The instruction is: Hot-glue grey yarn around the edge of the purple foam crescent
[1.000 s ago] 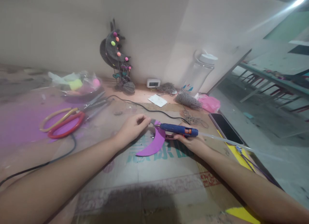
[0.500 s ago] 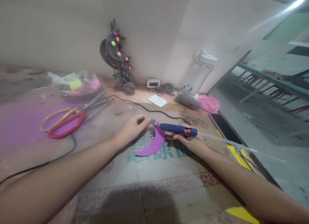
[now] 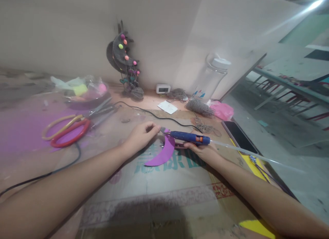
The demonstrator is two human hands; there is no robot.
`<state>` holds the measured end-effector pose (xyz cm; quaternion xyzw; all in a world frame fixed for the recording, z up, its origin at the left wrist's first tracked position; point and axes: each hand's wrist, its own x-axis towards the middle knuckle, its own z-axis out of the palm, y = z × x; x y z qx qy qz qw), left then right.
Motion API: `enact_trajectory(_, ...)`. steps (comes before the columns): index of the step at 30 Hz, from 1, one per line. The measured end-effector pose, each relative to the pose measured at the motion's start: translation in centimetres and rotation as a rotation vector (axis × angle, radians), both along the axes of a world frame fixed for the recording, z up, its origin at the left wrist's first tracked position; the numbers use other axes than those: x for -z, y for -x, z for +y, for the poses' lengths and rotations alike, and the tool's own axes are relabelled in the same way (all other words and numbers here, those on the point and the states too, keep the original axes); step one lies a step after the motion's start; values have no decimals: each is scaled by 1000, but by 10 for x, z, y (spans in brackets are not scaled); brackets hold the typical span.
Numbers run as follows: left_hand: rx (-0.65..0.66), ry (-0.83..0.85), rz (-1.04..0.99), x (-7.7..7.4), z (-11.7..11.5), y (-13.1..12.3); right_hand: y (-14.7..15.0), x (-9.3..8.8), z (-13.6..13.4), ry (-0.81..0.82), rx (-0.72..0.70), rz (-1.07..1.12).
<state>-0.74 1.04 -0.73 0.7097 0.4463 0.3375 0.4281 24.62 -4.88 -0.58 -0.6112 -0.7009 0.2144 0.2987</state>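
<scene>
A purple crescent [image 3: 164,154] hangs above the cardboard with its upper tip by my left hand [image 3: 144,134]. The thumb and fingers of that hand are pinched on a small grey piece [image 3: 162,129] at this tip. My right hand [image 3: 204,148] is wrapped round a blue glue gun [image 3: 190,137], whose nozzle touches or nearly touches the crescent's upper end. A long clear glue stick [image 3: 231,147] sticks out of the gun's back toward the right. The trigger side of the gun is partly hidden by the fingers.
Scissors with red and tan handles [image 3: 72,136] lie left, before a bowl of wrapped bits [image 3: 84,100]. Behind stand a decorated grey moon [image 3: 119,54], a small clock [image 3: 163,88] and a bottle [image 3: 212,79]. Grey yarn [image 3: 199,107], a phone [image 3: 240,136] and a black cord [image 3: 154,114] lie around.
</scene>
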Motion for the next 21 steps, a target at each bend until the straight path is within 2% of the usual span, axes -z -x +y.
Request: enact_trajectory(21,23,4,-2,2,2,0,6,-9,-1,-17,37,11)
